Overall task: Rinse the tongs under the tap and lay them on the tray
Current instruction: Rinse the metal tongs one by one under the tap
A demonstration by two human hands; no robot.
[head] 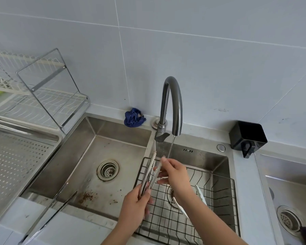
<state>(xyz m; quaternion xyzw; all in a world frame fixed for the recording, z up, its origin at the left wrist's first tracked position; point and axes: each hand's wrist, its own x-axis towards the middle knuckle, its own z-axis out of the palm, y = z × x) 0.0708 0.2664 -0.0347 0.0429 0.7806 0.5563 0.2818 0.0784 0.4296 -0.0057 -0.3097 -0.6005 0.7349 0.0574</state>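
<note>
Tongs, silver metal with scalloped tips point(150, 172): where?
– Held up over the left edge of the black wire basket point(219, 195) in the right basin. Tips point toward the wall, just left of the thin water stream point(171, 145). Arms nearly closed.

Sweep from the left, quick.
– Perforated stainless steel tray point(16, 165) far left, white wire dish rack point(42, 96) behind it. A second pair of long metal tongs point(60, 207) lies across the front rim of the left steel basin point(88, 138), between the tray and the hands. Brown specks on that basin's floor. Blue crumpled cloth point(133, 117) sits on the ledge beside the grey curved tap point(171, 96).

Hands?
– Left hand point(134, 207) grips the handle end, fingers curled round it. Right hand point(173, 174) pinches one arm near the tip, index fingertip at the stream.

Right of that?
– White plastic utensil point(200, 191) in the basket, partly hidden by the right forearm. Black box holder point(247, 135) on the ledge. Another steel sink point(290, 191) far right.
</note>
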